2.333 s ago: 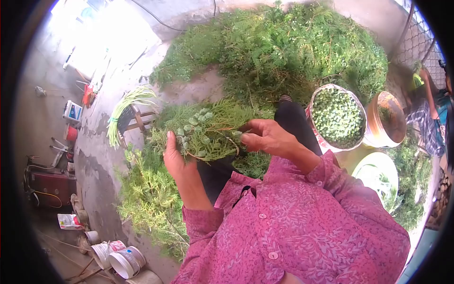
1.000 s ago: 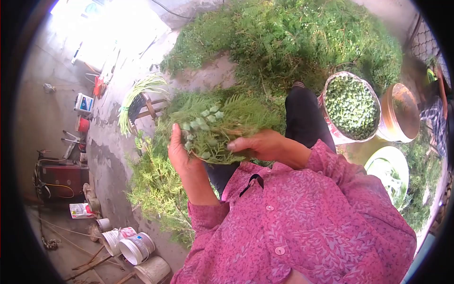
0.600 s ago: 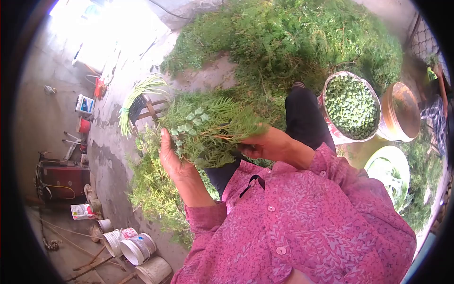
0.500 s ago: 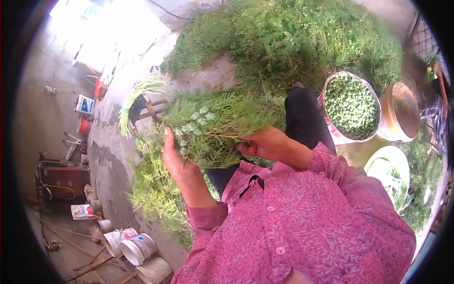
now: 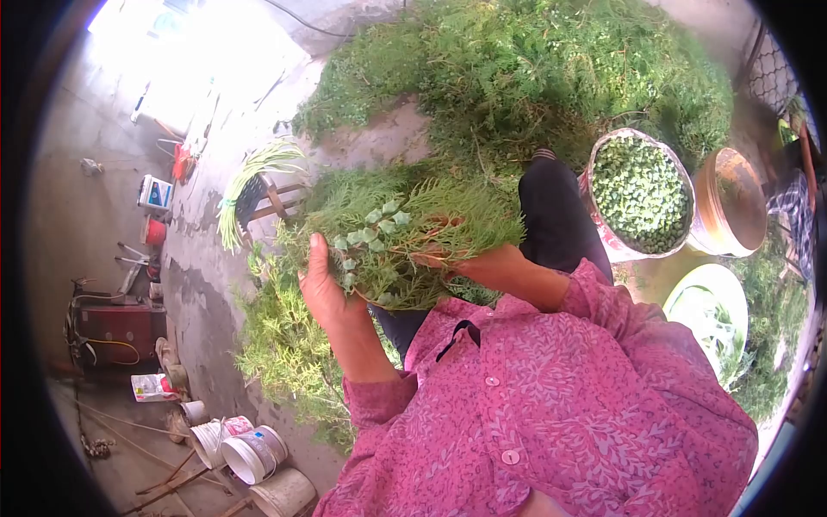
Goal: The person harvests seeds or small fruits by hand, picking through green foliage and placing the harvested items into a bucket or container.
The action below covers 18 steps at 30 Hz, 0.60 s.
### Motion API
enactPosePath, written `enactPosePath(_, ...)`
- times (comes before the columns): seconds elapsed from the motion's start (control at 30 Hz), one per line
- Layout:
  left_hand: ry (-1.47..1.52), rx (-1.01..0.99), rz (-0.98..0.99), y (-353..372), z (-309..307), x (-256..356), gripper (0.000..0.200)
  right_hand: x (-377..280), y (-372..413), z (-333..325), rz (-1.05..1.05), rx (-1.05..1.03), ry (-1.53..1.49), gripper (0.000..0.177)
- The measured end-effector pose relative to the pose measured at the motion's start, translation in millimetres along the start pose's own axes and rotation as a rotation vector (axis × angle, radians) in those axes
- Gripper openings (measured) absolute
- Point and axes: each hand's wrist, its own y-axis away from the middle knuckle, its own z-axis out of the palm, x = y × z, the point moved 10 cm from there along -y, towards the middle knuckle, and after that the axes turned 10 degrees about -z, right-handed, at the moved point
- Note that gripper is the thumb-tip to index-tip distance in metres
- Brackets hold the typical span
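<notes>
Green sprigs in thumb-up left hand

1. Sprigs: between left hand and right hand.
2. Branch pile: beyond the hands.
3. First bucket, containing cones: right of right hand.
4. Second bucket: farther right.
5. Basin: right, before both buckets.
6. Stool, bearing stem bundle: left of left hand.

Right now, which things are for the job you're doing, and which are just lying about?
Part of the job, it seems:
sprigs, held in the left hand
right hand, in among them
green pile
bucket full of green bits

Probably just lying about:
white bucket, tipped over
red box
packet
</notes>
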Motion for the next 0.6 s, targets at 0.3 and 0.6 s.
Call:
enactPosePath(0.3,-0.041,0.093,0.149,15,6,26,0.057,-26,-13,-40,-0.132,0.085,0.028,0.039)
enactPosePath(0.6,-0.203,0.311,0.283,34,0,58,0.078,-7,4,-2,0.397,-0.213,-1.047,0.017)
